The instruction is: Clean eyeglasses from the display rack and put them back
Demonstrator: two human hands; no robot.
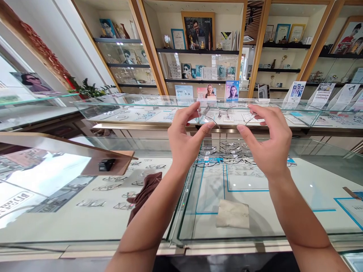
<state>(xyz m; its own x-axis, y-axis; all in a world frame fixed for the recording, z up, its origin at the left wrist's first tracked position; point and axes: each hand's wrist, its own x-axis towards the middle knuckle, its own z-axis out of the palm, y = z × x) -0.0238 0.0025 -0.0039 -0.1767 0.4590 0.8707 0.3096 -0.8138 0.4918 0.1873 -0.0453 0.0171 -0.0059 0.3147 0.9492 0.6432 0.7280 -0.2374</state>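
- Head view: the left hand (185, 134) and right hand (269, 138) hold one pair of thin-rimmed glasses (227, 112) between them, raised above the bench (204, 228).
- In each grip, thumb and index finger stand a little apart, with an outer side of the glasses between them; exact contact is hard to make out.
- Holding by the sides probably keeps fingers off the lenses and the thin frame level.
- Below, rows of spectacle frames (221, 155) sit close together, perhaps for easy comparison; whether on or under the glass, I cannot tell.
- Nearer, a pale cloth (233, 214) lies flat between the forearms, seemingly kept within reach.
- To the left, a brown cloth (146, 192) lies crumpled beside the left forearm.
- On the far side, upright cards (232, 91) line a glass case (136, 126), presumably angled for viewing.
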